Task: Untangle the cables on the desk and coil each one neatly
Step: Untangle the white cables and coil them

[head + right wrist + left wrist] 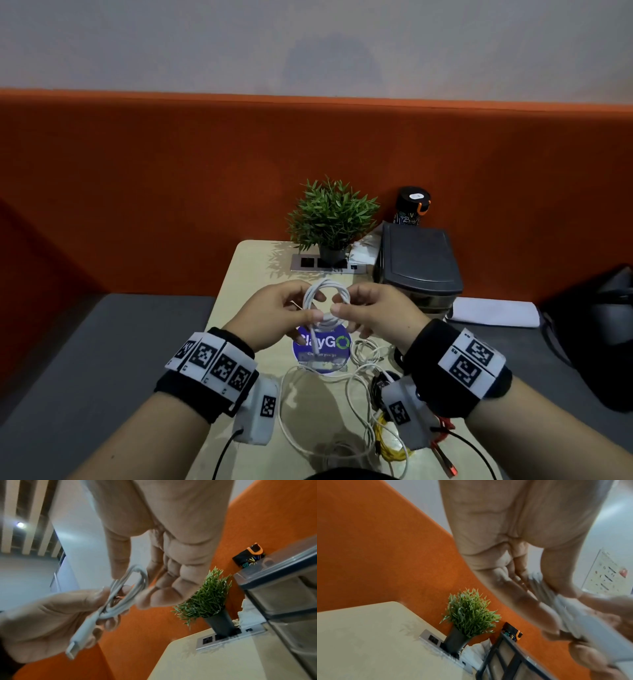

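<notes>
Holding the centre of my head view, the coiled white cable [325, 301] hangs in a small loop above the desk [246, 274], its plug end [75, 647] dangling down (lower left of the right-wrist picture). My left hand [274, 313] pinches the bundle where the loops cross, thumb and fingers curled on it; my right hand [371, 313] grips the loop's other side. Below, near the bottom edge, loose white cables [308, 411] and a yellow cable [390, 445] lie tangled. A potted plant [330, 219] stands behind.
</notes>
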A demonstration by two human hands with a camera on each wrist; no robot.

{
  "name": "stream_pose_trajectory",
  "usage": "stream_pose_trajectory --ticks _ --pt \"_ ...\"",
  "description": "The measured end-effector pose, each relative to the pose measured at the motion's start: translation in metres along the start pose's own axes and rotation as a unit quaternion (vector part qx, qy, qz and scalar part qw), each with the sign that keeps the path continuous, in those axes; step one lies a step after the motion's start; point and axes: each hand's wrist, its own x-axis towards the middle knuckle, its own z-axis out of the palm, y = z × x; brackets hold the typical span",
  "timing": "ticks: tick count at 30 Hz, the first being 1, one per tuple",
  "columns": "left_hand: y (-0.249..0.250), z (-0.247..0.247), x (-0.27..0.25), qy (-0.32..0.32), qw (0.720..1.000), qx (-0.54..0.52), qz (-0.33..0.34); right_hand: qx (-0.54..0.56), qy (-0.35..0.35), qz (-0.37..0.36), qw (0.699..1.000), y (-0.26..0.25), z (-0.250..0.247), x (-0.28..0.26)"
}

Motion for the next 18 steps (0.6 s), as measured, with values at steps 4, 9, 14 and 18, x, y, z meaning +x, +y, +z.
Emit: stream_pose_trajectory --ticks 4,9,14,18 --pt "-0.020 0.005 0.006 -0.009 1.000 0.006 -0.021 -0.084 0.050 -0.020 0.995 0.015 -0.001 0.007" --pt "-0.046 0.014 0.015 -0.008 0.998 -0.017 -0.065 -0.127 0.038 0.045 0.990 0.035 0.000 0.019" --pt "-0.089 0.009 0.021 0.079 0.989 0.046 -0.114 0.002 0.086 0.147 0.985 0.065 0.003 0.039" --pt "-0.125 0.009 0.019 0.059 0.973 0.142 -0.173 0.056 0.120 0.229 0.964 0.080 0.010 0.058"
